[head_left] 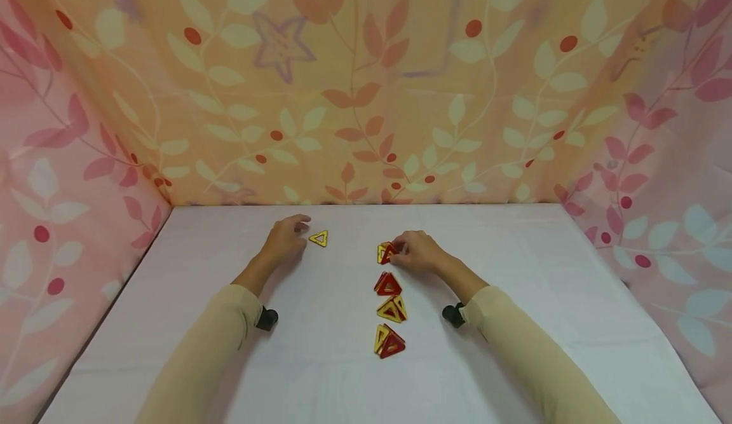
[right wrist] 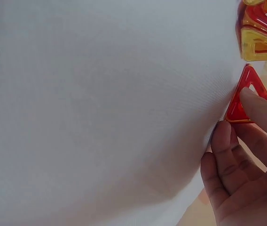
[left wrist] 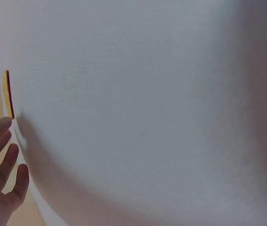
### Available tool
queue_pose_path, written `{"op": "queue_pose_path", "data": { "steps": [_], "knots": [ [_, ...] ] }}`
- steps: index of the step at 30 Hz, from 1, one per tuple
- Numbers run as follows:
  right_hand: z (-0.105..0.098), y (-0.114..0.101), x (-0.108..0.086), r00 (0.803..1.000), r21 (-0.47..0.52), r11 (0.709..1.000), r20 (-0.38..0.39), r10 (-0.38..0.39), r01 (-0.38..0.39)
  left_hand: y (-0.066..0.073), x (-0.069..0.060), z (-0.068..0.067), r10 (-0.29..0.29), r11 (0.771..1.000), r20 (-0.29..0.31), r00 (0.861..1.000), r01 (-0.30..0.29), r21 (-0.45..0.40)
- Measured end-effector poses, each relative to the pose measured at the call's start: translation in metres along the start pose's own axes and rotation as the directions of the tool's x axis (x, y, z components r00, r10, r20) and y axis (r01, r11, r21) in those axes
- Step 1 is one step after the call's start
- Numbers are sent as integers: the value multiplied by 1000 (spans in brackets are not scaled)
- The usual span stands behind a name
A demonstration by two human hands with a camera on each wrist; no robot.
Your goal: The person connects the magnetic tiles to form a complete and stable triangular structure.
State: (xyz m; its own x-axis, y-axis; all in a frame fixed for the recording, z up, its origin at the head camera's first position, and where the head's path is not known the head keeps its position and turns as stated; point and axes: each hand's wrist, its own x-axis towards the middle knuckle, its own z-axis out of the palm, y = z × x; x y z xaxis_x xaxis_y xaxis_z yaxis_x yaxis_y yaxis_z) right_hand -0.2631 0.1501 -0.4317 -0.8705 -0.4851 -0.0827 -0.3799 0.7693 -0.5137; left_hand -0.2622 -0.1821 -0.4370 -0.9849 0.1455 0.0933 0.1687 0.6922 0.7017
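A yellow triangular frame tile [head_left: 325, 239] lies alone on the left part of the table. Beside it is my left hand [head_left: 286, 236], fingers loosely bent and holding nothing; in the left wrist view a fingertip comes close to the tile [left wrist: 6, 94], and whether they touch I cannot tell. My right hand [head_left: 420, 250] pinches a red triangular tile [right wrist: 237, 110], thumb on its face, at the far end of a column of tiles. A yellow tile [head_left: 380, 253] stands right against the red one, partly covered by it.
Nearer me, the column continues with a red tile cluster [head_left: 391, 291], a mostly yellow cluster [head_left: 389, 317] and a red and yellow cluster [head_left: 394, 351]. They stand on a white-covered table [head_left: 320, 386]. Floral cloth [head_left: 366, 125] walls off the back and both sides.
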Motion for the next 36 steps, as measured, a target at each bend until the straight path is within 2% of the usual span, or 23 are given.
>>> {"op": "queue_pose_path", "data": {
  "steps": [7,13,19,27,36],
  "knots": [
    [1,0,0,1000,-15,1000,-7,-11,11,0,-1,4,35,999,14,999,-35,13],
    [2,-1,0,1000,-12,1000,-10,-7,7,3,0,9,65,998,26,998,-65,-25],
    [2,-1,-1,1000,-15,1000,-11,-13,13,9,1,17,66,997,46,997,-65,-36],
    [1,-2,-1,1000,-27,1000,-11,-9,9,18,2,27,99,994,73,992,-95,-57],
    [2,-1,0,1000,-37,999,-19,-19,18,24,3,33,93,996,100,991,-91,-21]
  ]
}}
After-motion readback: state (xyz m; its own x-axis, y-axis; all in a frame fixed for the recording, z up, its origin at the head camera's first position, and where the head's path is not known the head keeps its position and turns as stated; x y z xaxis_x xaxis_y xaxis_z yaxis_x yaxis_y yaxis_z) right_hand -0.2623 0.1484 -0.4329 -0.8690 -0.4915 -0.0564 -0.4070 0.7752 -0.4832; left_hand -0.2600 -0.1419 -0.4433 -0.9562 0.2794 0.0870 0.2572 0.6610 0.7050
